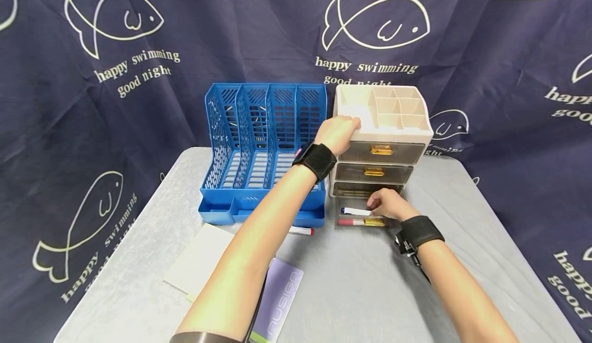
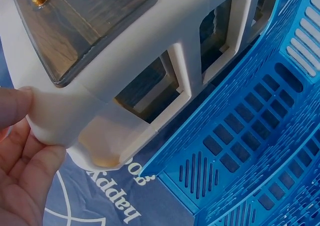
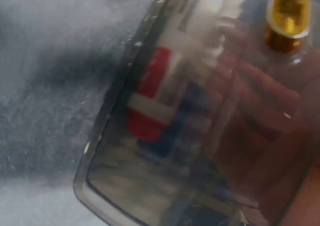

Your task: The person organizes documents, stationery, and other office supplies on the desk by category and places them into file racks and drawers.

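Note:
A white desktop drawer organizer (image 1: 402,136) stands at the back right of the table. My left hand (image 1: 337,133) grips its top left corner, thumb and fingers on either side of the edge in the left wrist view. The bottom drawer (image 1: 373,222), clear with a gold handle, is pulled out. Inside it my right hand (image 1: 390,204) pinches the right end of a white marker (image 1: 357,211) with a blue cap. A red-capped marker (image 1: 346,222) lies behind the drawer's see-through front. Through that front, the right wrist view shows the fingers, blurred.
A blue file rack (image 1: 259,195) with upright dividers stands close to the organizer's left side. Another red-capped marker (image 1: 302,230) lies before it, partly behind my left forearm. Nearer are a purple notebook (image 1: 282,286) and a cream pad (image 1: 199,255). A dark curtain (image 1: 259,24) hangs behind.

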`<state>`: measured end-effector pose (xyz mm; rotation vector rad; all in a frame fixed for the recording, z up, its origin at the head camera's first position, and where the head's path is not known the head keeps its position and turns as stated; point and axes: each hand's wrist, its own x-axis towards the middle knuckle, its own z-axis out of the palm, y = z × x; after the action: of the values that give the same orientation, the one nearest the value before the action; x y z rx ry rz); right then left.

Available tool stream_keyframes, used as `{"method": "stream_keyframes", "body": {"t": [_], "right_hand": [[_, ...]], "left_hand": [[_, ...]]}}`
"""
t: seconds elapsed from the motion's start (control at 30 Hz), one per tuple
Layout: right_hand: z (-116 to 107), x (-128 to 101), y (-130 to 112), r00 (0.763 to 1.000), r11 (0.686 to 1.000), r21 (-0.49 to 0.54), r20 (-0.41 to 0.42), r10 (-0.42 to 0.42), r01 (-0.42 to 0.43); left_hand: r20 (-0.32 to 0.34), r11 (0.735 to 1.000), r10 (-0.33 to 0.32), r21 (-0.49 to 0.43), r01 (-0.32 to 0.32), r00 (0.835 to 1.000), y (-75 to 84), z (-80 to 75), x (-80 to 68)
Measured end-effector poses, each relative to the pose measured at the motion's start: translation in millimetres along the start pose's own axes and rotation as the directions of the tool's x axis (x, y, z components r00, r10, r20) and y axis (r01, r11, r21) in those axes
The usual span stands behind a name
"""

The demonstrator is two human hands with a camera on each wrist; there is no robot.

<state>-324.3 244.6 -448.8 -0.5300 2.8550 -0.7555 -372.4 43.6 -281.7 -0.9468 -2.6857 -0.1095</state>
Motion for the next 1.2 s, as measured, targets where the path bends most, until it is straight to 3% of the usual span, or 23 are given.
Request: {"method": "stream_keyframes", "body": {"t": [0.4,0.57,0.77,0.93,1.2], "right_hand": [[0,-15,-39,0.983,0.996,0.041,-0.171,-0.065,0.073],[-2,-18,-62,0.975,0.993,0.049,-0.198,-0.099,0.111],[5,-21,-88,0.948,0.974,-0.028,-0.222,-0.226,0.226],[19,-21,-110,0.917,0.939,-0.095,-0.203,-0.343,0.33],[48,-19,-131,0.916,0.921,-0.114,-0.112,-0.385,0.373]], "left_hand": [[-0.002,1.0,-0.008,-0.001,0.008,1.0,0.3,0.7,-0.8],[-0.002,1.0,-0.008,0.001,0.008,1.0,-0.4,2.5,0.3],[-0.004,1.0,-0.009,0.003,0.009,1.0,-0.4,2.8,1.1],[-0.005,1.0,-0.013,0.007,0.013,1.0,-0.3,1.8,1.0],[-0.003,1.0,-0.015,-0.003,0.015,1.0,-0.1,1.8,0.6]]}}
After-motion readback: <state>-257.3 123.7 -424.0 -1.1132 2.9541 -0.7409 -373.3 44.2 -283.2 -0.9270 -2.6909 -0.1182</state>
